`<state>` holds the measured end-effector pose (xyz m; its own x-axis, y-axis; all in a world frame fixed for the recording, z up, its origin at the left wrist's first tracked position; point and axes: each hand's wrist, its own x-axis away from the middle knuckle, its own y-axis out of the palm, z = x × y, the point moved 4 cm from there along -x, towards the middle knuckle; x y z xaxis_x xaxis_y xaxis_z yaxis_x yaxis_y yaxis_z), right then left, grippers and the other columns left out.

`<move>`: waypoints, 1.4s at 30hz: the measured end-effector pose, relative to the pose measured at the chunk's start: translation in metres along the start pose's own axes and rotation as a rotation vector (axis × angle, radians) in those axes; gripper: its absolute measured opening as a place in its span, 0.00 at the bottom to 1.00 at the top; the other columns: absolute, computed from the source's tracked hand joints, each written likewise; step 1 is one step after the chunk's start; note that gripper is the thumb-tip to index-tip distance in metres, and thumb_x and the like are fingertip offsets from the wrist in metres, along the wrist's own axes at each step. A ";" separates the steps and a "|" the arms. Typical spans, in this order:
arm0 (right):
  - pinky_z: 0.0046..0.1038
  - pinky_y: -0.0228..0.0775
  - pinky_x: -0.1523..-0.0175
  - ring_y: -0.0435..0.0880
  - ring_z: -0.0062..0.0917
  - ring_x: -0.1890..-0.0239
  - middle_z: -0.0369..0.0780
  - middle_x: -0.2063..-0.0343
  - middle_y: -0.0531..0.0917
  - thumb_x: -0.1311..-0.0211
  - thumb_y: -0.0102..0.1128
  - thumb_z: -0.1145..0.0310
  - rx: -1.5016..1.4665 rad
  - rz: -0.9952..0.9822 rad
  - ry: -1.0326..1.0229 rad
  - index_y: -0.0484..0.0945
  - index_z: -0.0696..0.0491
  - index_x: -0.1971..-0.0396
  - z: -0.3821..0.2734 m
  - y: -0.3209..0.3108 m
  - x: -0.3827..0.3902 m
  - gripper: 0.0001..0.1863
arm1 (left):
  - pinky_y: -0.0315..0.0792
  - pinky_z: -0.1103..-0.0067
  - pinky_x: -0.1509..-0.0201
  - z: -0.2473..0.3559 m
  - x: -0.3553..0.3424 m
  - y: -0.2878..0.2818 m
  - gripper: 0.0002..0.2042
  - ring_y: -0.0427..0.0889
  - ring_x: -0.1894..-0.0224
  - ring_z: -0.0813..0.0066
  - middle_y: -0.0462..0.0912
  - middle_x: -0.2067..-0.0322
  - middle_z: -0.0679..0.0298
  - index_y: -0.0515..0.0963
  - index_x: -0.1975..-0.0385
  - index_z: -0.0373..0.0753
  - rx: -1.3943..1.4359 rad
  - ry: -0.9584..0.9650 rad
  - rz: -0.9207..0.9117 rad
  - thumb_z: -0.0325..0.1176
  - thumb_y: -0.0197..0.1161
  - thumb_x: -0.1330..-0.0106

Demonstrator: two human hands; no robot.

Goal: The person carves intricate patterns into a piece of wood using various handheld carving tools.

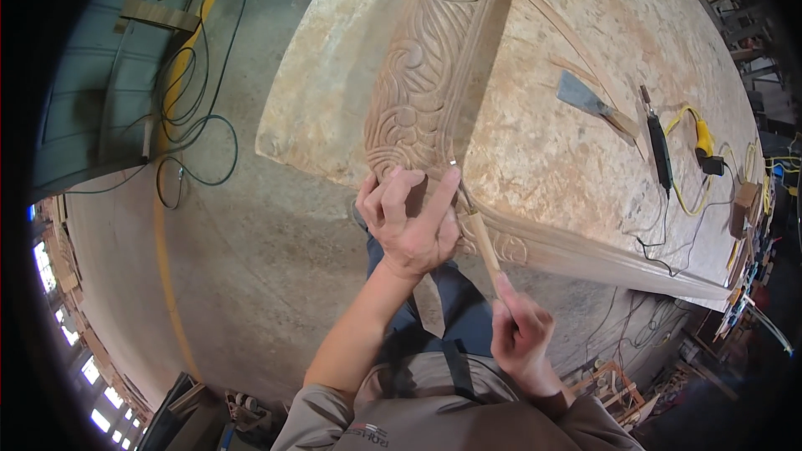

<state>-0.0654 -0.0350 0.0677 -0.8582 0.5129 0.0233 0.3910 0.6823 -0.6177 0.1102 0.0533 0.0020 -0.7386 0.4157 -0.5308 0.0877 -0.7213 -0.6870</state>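
Observation:
A long brown wooden piece (418,75), carved with scrolls and flowing leaf lines, runs away from me across the large worn board. My left hand (409,221) grips its near end, fingers bent over the carved edge. The left index finger reaches toward the metal shank of a carving chisel with a light wooden handle (483,242). The chisel's tip lies close to that fingertip, at the corner of the wood. Below and to the right, my right hand (522,326) is closed around the handle's lower end. More scroll carving (510,246) shows along the near edge.
On the board (543,175) to the right lie a scraper with a wide grey blade (581,93), a black corded pen-like tool (660,150) and a yellow cord connector (703,138). A thin wooden strip (568,25) lies beyond. A dark hose (234,146) loops across the floor at left.

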 end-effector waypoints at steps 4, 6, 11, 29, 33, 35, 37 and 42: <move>0.29 0.68 0.74 0.76 0.32 0.82 0.45 0.80 0.77 0.38 0.58 0.82 0.015 0.017 -0.017 0.82 0.62 0.45 -0.004 0.001 -0.001 0.20 | 0.63 0.57 0.34 0.000 0.000 0.000 0.18 0.70 0.45 0.61 0.75 0.51 0.65 0.90 0.55 0.56 -0.007 0.005 -0.022 0.37 0.64 0.47; 0.29 0.67 0.74 0.75 0.32 0.82 0.44 0.81 0.76 0.38 0.59 0.83 -0.016 0.040 -0.038 0.82 0.61 0.45 -0.004 0.003 -0.002 0.20 | 0.63 0.57 0.34 0.000 0.000 0.001 0.18 0.70 0.45 0.61 0.75 0.51 0.65 0.90 0.55 0.56 -0.011 -0.001 -0.015 0.38 0.63 0.47; 0.30 0.68 0.74 0.76 0.33 0.82 0.45 0.80 0.77 0.39 0.58 0.84 0.033 0.038 0.009 0.82 0.61 0.45 -0.005 0.010 -0.006 0.21 | 0.63 0.58 0.35 -0.001 0.002 0.001 0.19 0.70 0.46 0.61 0.75 0.50 0.65 0.90 0.55 0.56 -0.012 0.002 0.002 0.38 0.63 0.47; 0.36 0.72 0.70 0.80 0.40 0.76 0.47 0.73 0.81 0.30 0.61 0.71 0.211 0.284 0.040 0.79 0.60 0.50 0.045 -0.051 -0.051 0.13 | 0.63 0.58 0.35 0.014 -0.014 -0.008 0.22 0.71 0.46 0.60 0.75 0.53 0.60 0.86 0.46 0.49 -0.113 0.011 -0.131 0.38 0.65 0.44; 0.42 0.73 0.61 0.83 0.45 0.66 0.48 0.66 0.82 0.30 0.60 0.69 0.356 0.235 -0.060 0.78 0.56 0.55 0.076 -0.072 -0.103 0.09 | 0.64 0.57 0.35 0.010 -0.010 -0.022 0.22 0.72 0.45 0.55 0.75 0.50 0.57 0.85 0.45 0.47 -0.064 0.082 -0.198 0.36 0.67 0.42; 0.44 0.74 0.57 0.82 0.46 0.60 0.48 0.64 0.82 0.32 0.58 0.68 0.409 0.157 0.005 0.78 0.54 0.56 0.091 -0.073 -0.121 0.08 | 0.66 0.60 0.40 0.010 -0.015 -0.028 0.23 0.74 0.48 0.52 0.76 0.49 0.53 0.82 0.41 0.43 -0.065 0.113 -0.205 0.33 0.65 0.39; 0.45 0.73 0.53 0.82 0.48 0.58 0.49 0.63 0.82 0.32 0.57 0.68 0.418 0.143 0.065 0.79 0.55 0.56 0.106 -0.076 -0.131 0.09 | 0.67 0.60 0.39 0.017 -0.027 -0.024 0.24 0.74 0.47 0.52 0.76 0.48 0.53 0.81 0.40 0.45 -0.118 0.074 -0.279 0.35 0.66 0.40; 0.49 0.69 0.39 0.78 0.47 0.45 0.51 0.52 0.81 0.43 0.64 0.66 0.616 0.240 -0.054 0.78 0.58 0.51 0.103 -0.067 -0.122 0.20 | 0.67 0.60 0.37 0.017 -0.041 -0.014 0.26 0.74 0.44 0.56 0.76 0.40 0.54 0.78 0.37 0.42 -0.256 0.054 -0.319 0.39 0.67 0.37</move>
<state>-0.0212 -0.1963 0.0254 -0.7925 0.5760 -0.2003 0.3254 0.1217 -0.9377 0.1278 0.0366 0.0418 -0.7203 0.6293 -0.2919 0.0289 -0.3932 -0.9190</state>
